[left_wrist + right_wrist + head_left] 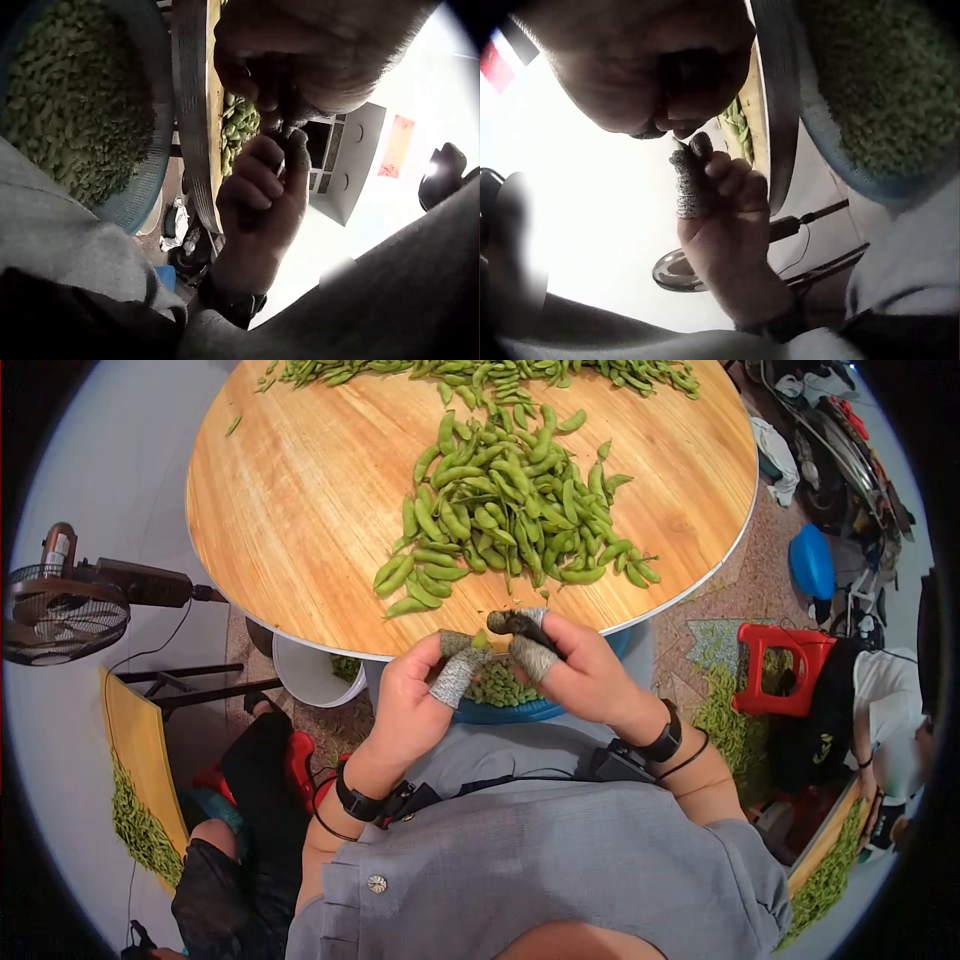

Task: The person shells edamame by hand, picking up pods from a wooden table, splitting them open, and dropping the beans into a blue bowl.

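Head view: a left hand (pixel 425 678) pinches a small green pod (pixel 481 639) between wrapped thumb and finger, at the near edge of a round worktop (pixel 290 500). The right hand's fingers curl close beside it; whether they grip it, I cannot tell. Squeezing too hard could shoot a bean sideways.

Left wrist view: a basin (pixel 152 184) full of beans sits below the worktop's edge; poor aim could spill onto the floor.

Right wrist view: only the pod's tip shows; so short a hold could slip.
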The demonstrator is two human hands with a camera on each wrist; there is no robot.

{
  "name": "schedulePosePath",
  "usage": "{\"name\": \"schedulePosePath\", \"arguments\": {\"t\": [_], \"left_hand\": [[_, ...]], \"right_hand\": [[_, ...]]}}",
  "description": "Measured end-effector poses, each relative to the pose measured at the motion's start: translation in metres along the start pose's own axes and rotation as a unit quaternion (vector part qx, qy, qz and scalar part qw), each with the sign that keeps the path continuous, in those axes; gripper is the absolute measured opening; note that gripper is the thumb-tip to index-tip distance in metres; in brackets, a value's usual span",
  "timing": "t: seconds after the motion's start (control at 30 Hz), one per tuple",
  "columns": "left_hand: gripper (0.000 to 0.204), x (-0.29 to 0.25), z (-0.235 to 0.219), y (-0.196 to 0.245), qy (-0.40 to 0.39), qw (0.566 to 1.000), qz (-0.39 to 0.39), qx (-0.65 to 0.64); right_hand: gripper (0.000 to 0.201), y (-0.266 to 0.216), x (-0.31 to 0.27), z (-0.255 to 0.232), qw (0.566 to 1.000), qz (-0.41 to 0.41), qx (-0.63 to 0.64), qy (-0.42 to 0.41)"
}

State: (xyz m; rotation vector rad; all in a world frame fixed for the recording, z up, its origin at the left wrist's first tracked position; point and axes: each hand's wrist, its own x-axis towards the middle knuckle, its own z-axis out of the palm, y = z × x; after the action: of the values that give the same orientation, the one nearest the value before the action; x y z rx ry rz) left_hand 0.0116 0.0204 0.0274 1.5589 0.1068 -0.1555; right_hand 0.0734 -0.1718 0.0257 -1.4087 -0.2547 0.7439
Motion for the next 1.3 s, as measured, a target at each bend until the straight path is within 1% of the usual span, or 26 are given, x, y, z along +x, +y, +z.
{"name": "schedulePosePath", "arguments": {"t": [0.07, 0.17, 0.33, 0.37, 0.4, 0.43, 0.5, 0.53, 0.57, 0.6, 0.63, 0.67, 0.7, 0.73, 0.83, 0.87, 0.9, 0.93, 0.97, 1.0, 1.03, 1.13, 1.2, 1.23, 1.27, 1.3], "left_hand": [[0.014, 0.001, 0.002, -0.004, 0.0, 1.0, -0.006, -0.016], [0.014, 0.003, 0.004, -0.006, 0.002, 1.0, -0.019, -0.023], [0.012, 0.003, 0.005, -0.011, 0.009, 1.0, -0.007, 0.023], [0.012, 0.004, 0.005, -0.011, 0.034, 0.966, 0.129, 0.222], [0.012, 0.005, 0.005, -0.012, 0.057, 0.874, 0.258, 0.407], [0.012, 0.006, 0.004, -0.014, 0.055, 0.875, 0.259, 0.406], [0.012, 0.007, 0.0, -0.02, 0.053, 0.823, 0.34, 0.451], [0.012, 0.006, -0.001, -0.021, 0.052, 0.823, 0.341, 0.451], [0.012, 0.004, -0.003, -0.024, -0.003, 0.975, 0.138, 0.173], [0.013, 0.002, -0.003, -0.026, -0.058, 0.986, -0.085, -0.131], [0.013, 0.001, -0.004, -0.03, -0.058, 0.986, -0.085, -0.131], [0.014, 0.0, -0.004, -0.034, -0.1, 0.944, -0.117, -0.291], [0.015, 0.0, -0.004, -0.036, -0.141, 0.874, -0.145, -0.442], [0.015, -0.001, -0.005, -0.035, -0.143, 0.873, -0.144, -0.443], [0.015, -0.005, -0.005, -0.027, -0.143, 0.888, -0.149, -0.411], [0.016, -0.007, -0.001, -0.021, -0.086, 0.969, -0.095, -0.209], [0.018, -0.01, 0.003, -0.019, -0.023, 0.999, -0.035, 0.003], [0.014, -0.011, 0.012, -0.03, 0.036, 0.995, 0.075, 0.052], [0.014, -0.012, 0.01, -0.028, 0.034, 0.995, 0.08, 0.051], [0.012, -0.014, 0.008, -0.019, 0.046, 0.958, 0.172, 0.224], [0.012, -0.015, 0.007, -0.014, 0.058, 0.884, 0.257, 0.387], [0.013, -0.017, 0.013, -0.02, 0.066, 0.854, 0.276, 0.436], [0.012, -0.017, 0.016, -0.026, 0.073, 0.84, 0.275, 0.462], [0.01, -0.014, 0.017, -0.031, 0.07, 0.905, 0.218, 0.358], [0.007, -0.013, 0.018, -0.033, 0.066, 0.954, 0.157, 0.247], [0.007, -0.012, 0.018, -0.033, 0.067, 0.954, 0.158, 0.247]], "right_hand": [[0.039, 0.004, -0.006, -0.001, 0.993, -0.072, -0.088, -0.031], [0.044, 0.008, -0.007, -0.004, 0.981, -0.087, -0.163, -0.064], [0.044, 0.012, -0.005, -0.002, 0.981, -0.119, -0.145, -0.053], [0.043, 0.013, -0.005, -0.002, 0.983, -0.114, -0.132, -0.055], [0.043, 0.015, -0.005, -0.001, 0.985, -0.109, -0.119, -0.056], [0.043, 0.014, -0.004, 0.0, 0.986, -0.109, -0.118, -0.054], [0.044, 0.01, -0.004, 0.002, 0.995, 0.008, 0.023, -0.101], [0.044, 0.008, -0.006, 0.002, 0.995, 0.007, 0.024, -0.099], [0.044, 0.007, -0.009, 0.001, 0.982, 0.076, 0.122, -0.122], [0.043, 0.006, -0.012, 0.0, 0.955, 0.144, 0.217, -0.143], [0.043, 0.005, -0.013, 0.0, 0.955, 0.144, 0.217, -0.142], [0.043, 0.004, -0.014, -0.001, 0.945, 0.169, 0.233, -0.155], [0.042, 0.002, -0.015, -0.002, 0.934, 0.194, 0.248, -0.167], [0.042, 0.001, -0.016, -0.003, 0.935, 0.193, 0.246, -0.165], [0.039, -0.001, -0.02, -0.003, 0.927, 0.221, 0.248, -0.174], [0.038, 0.0, -0.022, -0.002, 0.933, 0.211, 0.241, -0.164], [0.038, 0.0, -0.024, -0.001, 0.939, 0.201, 0.234, -0.153], [0.038, -0.001, -0.026, 0.002, 0.941, 0.197, 0.231, -0.152], [0.039, -0.001, -0.028, 0.007, 0.952, 0.196, 0.197, -0.132], [0.039, -0.002, -0.03, 0.011, 0.961, 0.194, 0.162, -0.111], [0.039, -0.002, -0.032, 0.012, 0.962, 0.192, 0.159, -0.11], [0.041, 0.004, -0.035, 0.014, 0.972, 0.169, 0.141, -0.086], [0.042, 0.013, -0.035, 0.011, 0.989, 0.112, 0.065, -0.071], [0.042, 0.018, -0.034, 0.009, 0.989, 0.11, 0.063, -0.071], [0.041, 0.025, -0.033, 0.008, 0.997, 0.027, -0.013, -0.068], [0.041, 0.028, -0.033, 0.006, 0.992, -0.055, -0.088, -0.065]]}}
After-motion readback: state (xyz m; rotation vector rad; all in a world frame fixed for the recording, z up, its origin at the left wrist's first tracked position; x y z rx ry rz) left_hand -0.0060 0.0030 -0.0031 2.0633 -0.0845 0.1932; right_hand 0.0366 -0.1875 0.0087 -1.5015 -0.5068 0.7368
